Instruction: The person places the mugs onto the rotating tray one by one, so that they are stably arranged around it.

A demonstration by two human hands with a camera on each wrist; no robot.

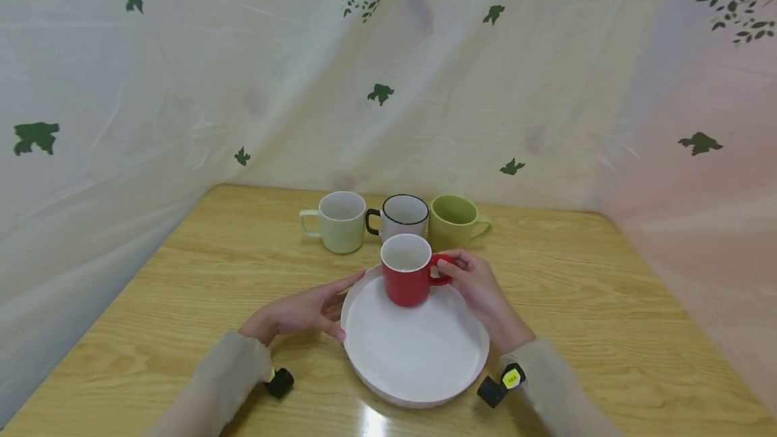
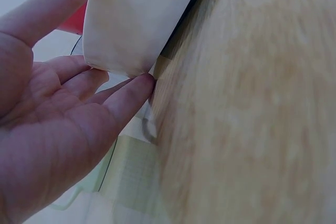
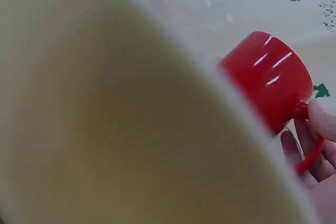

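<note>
My right hand (image 1: 485, 295) grips the handle of a red mug (image 1: 407, 285), thumb and fingers about the loop. The mug is upright over the back part of a round white tray (image 1: 419, 363); whether its base touches the tray I cannot tell. In the right wrist view the red mug (image 3: 268, 80) shows beyond the tray's blurred wall (image 3: 131, 119). My left hand (image 1: 303, 312) is at the tray's left side with fingers spread and fairly straight. In the left wrist view its fingertips (image 2: 142, 83) touch the white tray wall (image 2: 134, 24).
Behind the tray stand three mugs in a row: a pale green one (image 1: 342, 228), a white one with a black rim and handle (image 1: 403, 214), and an olive-green one (image 1: 449, 224). The wooden table (image 1: 182, 295) runs back to a leaf-printed cloth (image 1: 291, 106).
</note>
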